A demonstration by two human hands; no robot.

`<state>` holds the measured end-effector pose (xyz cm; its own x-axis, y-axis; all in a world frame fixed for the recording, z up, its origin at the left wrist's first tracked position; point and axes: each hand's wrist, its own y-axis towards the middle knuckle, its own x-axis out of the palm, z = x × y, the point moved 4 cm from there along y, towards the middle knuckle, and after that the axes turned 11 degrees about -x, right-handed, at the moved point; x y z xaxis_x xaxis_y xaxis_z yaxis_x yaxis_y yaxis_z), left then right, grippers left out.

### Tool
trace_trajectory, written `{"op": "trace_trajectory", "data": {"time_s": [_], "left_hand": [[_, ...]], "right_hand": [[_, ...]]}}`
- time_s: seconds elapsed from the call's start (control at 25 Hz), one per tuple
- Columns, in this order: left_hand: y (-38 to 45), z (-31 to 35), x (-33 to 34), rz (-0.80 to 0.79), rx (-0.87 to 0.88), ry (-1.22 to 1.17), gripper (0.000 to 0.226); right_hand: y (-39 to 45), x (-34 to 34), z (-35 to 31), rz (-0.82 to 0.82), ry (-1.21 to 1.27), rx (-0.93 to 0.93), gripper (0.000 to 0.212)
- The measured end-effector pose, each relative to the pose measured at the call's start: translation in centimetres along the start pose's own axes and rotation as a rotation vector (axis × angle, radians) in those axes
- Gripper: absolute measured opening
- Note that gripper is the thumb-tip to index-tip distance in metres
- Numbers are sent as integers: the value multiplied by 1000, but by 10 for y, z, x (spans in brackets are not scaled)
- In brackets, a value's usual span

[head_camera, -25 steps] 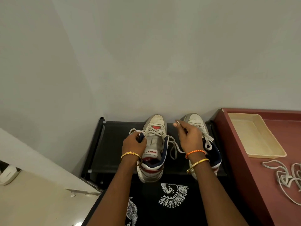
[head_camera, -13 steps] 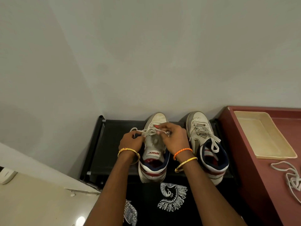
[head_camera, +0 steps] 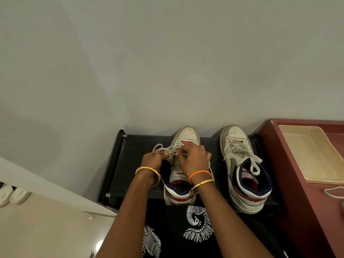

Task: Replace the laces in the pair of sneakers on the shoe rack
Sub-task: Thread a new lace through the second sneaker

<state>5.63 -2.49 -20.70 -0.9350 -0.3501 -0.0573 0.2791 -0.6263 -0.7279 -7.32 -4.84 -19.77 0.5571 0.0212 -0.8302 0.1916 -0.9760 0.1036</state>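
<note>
Two white high-top sneakers with navy and red collars stand side by side, toes to the wall, on a black shoe rack. Over the left sneaker both hands work at its off-white lace. My left hand pinches the lace at the shoe's left side. My right hand pinches the lace over the tongue and hides the eyelets. The right sneaker stands untouched, its lace loosely tied with ends hanging over the collar.
A dark red cabinet top adjoins the rack on the right. On it lie a cream tray and a loose white lace. A grey wall stands close behind. White footwear sits on the floor at far left.
My right hand came down from holding a lace end in the air to the left sneaker's lacing, meeting my left hand there. The view shifted slightly left.
</note>
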Motion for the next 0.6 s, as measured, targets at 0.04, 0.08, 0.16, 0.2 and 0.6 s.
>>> {"op": "trace_trajectory", "data": {"time_s": [0.04, 0.08, 0.16, 0.2, 0.6], "left_hand": [[0, 0, 0, 5, 3, 9, 25], [1, -1, 1, 6, 5, 21, 25], [2, -1, 0, 15, 6, 33, 26], [3, -2, 0, 18, 7, 37, 26], [14, -10, 3, -141, -244, -102, 30]], "right_hand": [[0, 0, 1, 6, 11, 3, 17], [-1, 0, 1, 11, 19, 7, 17], [-1, 1, 1, 21, 30, 13, 17], [-1, 1, 0, 24, 33, 16, 17], [2, 4, -3, 26, 153, 69, 14]]}}
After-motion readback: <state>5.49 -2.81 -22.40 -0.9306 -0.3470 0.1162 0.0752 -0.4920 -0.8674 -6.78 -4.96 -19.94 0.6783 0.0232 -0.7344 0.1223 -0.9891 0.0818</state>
